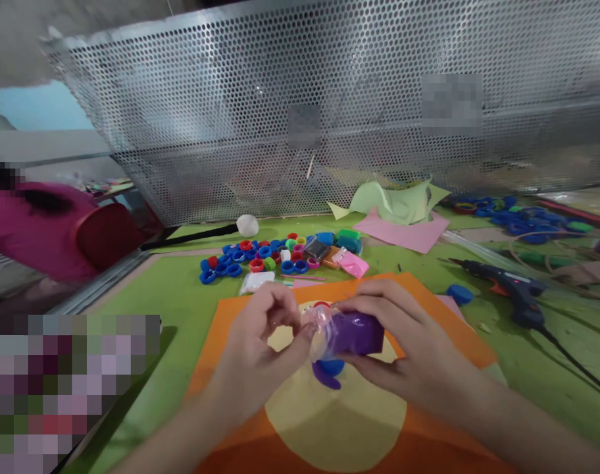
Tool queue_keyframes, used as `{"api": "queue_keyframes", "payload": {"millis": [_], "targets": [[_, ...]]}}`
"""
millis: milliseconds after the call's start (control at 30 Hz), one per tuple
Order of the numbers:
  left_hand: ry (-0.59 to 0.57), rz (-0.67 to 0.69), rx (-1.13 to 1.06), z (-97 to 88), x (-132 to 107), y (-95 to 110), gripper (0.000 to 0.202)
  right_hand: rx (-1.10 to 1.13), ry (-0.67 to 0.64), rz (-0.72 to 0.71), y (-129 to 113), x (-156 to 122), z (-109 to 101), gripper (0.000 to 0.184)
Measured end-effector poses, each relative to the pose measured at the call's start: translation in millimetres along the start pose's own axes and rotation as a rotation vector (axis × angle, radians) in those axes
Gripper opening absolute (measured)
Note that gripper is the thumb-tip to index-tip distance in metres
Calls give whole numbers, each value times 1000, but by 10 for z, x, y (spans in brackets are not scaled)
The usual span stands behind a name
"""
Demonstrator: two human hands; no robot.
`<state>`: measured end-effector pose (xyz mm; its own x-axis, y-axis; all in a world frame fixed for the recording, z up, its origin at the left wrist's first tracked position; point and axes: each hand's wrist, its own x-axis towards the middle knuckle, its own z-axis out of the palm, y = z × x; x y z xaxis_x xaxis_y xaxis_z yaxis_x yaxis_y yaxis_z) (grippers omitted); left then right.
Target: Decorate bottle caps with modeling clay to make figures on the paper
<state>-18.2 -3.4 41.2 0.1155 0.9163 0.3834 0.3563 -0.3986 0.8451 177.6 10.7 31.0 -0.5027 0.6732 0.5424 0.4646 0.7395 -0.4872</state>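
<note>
Between my two hands is a clear plastic packet of purple modelling clay. My right hand grips the purple block from the side, thumb below and fingers above. The crumpled clear end of the packet is pinched by the thumb and fingers of my left hand. Under them lies an orange sheet bearing a pale yellow paper shape. On that shape, partly covered by the packet, sit a blue cap, a curved purple clay piece and something red.
Several coloured bottle caps and clay packets lie beyond the sheet. To the right rests a glue gun with its cord, near a blue cap. Foam sheets lean by a perforated metal panel. A person in pink is at left.
</note>
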Motion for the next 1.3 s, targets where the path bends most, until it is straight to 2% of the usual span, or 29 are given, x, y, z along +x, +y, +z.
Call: {"api": "queue_keyframes", "payload": {"millis": [67, 167, 233, 467, 600, 700, 767, 900, 1033, 1133, 1300], "targets": [[55, 130, 99, 1, -7, -17, 20, -1, 15, -14, 11, 0, 7, 35], [39, 438, 322, -14, -10, -21, 18, -12, 57, -28, 26, 2, 22, 36], [32, 510, 401, -29, -9, -17, 17, -22, 70, -37, 32, 0, 30, 36], [94, 407, 383, -53, -14, -29, 12, -25, 71, -86, 38, -10, 68, 35], [108, 465, 305, -61, -19, -18, 17, -16, 67, -54, 11, -21, 79, 35], [73, 464, 267, -53, -19, 1, 17, -16, 61, -29, -4, -31, 83, 35], [45, 384, 210, -37, -20, 13, 13, -29, 69, -45, -7, -36, 88, 35], [25, 127, 43, 14, -25, 31, 9, -67, 81, -113, -8, -38, 110, 31], [25, 25, -25, 52, -37, 36, 10, -82, 106, -147, -9, -33, 146, 28], [9, 24, -20, 68, -51, 24, 11, -85, 107, -153, 0, -36, 170, 27], [71, 176, 62, 118, -79, -25, 16, -45, 102, -166, 1, -59, 196, 28]]}}
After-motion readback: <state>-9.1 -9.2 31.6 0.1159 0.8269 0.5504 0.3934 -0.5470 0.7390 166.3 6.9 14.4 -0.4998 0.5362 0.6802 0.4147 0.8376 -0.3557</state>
